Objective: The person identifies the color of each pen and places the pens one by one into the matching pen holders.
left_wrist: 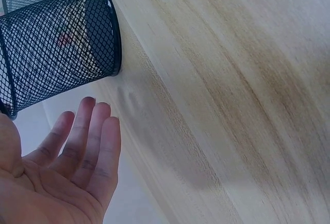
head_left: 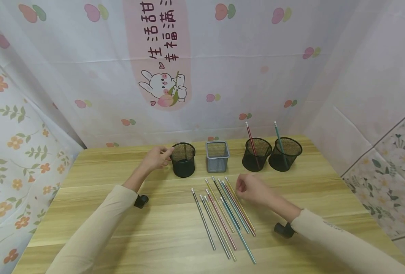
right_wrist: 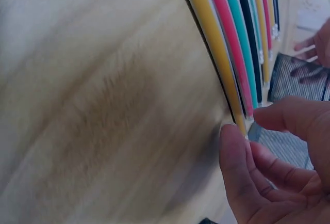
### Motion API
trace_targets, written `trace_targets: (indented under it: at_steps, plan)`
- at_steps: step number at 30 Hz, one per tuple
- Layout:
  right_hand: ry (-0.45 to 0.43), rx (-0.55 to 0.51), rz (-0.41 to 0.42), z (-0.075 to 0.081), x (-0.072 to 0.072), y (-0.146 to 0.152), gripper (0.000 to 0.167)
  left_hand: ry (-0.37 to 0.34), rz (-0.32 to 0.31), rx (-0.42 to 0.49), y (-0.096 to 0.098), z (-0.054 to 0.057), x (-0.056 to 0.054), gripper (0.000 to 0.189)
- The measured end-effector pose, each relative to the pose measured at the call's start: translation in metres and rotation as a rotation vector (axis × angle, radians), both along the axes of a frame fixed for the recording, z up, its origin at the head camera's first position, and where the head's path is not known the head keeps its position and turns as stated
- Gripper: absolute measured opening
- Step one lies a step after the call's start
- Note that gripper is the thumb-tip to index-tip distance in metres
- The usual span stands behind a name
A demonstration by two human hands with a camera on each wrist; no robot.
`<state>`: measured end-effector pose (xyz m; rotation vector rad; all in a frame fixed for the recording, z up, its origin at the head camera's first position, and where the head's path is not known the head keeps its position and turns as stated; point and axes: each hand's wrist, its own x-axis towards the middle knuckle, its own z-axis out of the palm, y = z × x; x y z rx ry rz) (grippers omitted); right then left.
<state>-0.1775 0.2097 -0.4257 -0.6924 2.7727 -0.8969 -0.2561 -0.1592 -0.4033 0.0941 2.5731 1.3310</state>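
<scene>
My left hand (head_left: 158, 158) is beside a round black mesh pen cup (head_left: 183, 167) with its fingertips near the rim. In the left wrist view its fingers are extended along the cup's side; the thumb tip is out of frame, so contact there is unclear. My right hand (head_left: 255, 189) hovers by the eraser ends of several pencils (head_left: 219, 217) lying on the table. In the right wrist view, its thumb and index finger are apart around the end of the outermost yellow pencil (right_wrist: 214, 43). Whether they touch it is hard to tell.
A square grey mesh cup (head_left: 217, 161) stands right of the black cup. Farther right are two more round black mesh cups, one holding a red pencil (head_left: 251, 137), the other a teal pencil (head_left: 279, 137). A printed curtain (head_left: 223, 76) hangs behind the wooden table (head_left: 96, 171).
</scene>
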Motion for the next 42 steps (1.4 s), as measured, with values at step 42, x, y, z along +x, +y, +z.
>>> trace_targets:
  at_steps: [42]
  plan:
    - [-0.253, 0.018, -0.099, 0.003, 0.0, 0.004, 0.015, 0.014, -0.006, -0.037, -0.001, -0.001, -0.002, 0.055]
